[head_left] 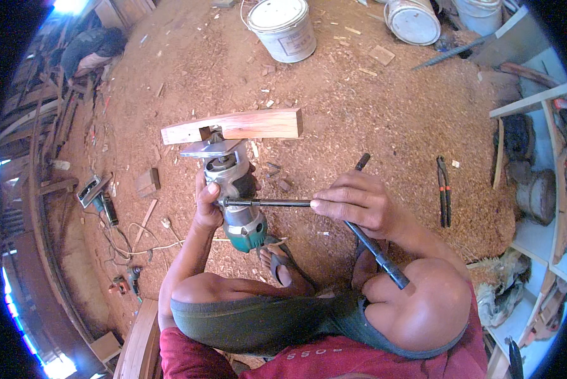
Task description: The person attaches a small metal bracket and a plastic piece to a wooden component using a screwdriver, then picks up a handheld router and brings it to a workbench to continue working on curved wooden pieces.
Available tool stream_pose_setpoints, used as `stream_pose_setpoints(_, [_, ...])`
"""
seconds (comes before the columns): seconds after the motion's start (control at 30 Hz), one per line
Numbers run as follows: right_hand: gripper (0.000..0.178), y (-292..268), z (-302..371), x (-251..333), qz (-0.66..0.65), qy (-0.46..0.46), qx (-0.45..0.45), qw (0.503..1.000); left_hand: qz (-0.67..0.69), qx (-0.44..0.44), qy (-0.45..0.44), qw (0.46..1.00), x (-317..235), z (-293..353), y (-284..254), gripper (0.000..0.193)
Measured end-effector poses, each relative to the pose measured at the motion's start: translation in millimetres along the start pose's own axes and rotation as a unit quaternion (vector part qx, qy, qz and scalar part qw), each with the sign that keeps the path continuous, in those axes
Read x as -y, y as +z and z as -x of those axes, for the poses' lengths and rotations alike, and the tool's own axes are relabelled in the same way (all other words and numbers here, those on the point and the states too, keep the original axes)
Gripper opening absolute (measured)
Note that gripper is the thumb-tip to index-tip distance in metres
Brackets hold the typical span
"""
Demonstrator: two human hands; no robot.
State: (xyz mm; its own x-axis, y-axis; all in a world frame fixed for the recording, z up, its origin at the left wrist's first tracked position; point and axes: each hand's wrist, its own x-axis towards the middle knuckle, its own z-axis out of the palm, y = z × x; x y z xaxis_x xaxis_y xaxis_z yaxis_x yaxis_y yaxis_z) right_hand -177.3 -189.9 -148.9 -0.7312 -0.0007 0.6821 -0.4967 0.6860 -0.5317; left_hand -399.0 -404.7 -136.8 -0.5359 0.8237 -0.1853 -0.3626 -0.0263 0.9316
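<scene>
My left hand [209,203] is closed round the body of a wood trimmer router [234,184], which has a silver base and a green end cap. In my right hand [361,201] is the long crossbar of a black T-handle socket wrench [282,203]. Its shaft reaches left, and the tip meets the side of the router beside my left thumb. Just beyond the router's base plate lies a reddish wooden block [258,124] with a notch cut in its near side. Whether the base plate touches the block, I cannot tell.
Pliers [444,192] lie on the shaving-covered floor at right. At left are a corded power tool [99,197] and a drill [134,278]. White buckets [282,31] stand ahead. Shelving [530,101] edges the right side; another person [91,50] is far left.
</scene>
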Motion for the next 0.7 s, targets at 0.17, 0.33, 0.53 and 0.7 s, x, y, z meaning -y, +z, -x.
stream_pose_setpoints(0.17, [0.030,3,-2,2,0.027,-0.016,-0.012,0.999,-0.015,0.018,-0.006,1.000,-1,3,-7,0.082])
stream_pose_setpoints(0.33, [0.030,3,-6,6,0.043,-0.024,-0.007,0.999,0.023,-0.012,0.000,1.000,2,3,-7,0.075])
stream_pose_setpoints(0.53, [0.029,4,-7,8,0.062,-0.026,-0.010,0.998,0.022,-0.021,0.006,1.000,3,1,-2,0.071])
stream_pose_setpoints(0.7, [0.028,-1,-13,10,0.102,-0.057,-0.003,0.993,0.004,-0.025,0.010,1.000,1,2,1,0.069])
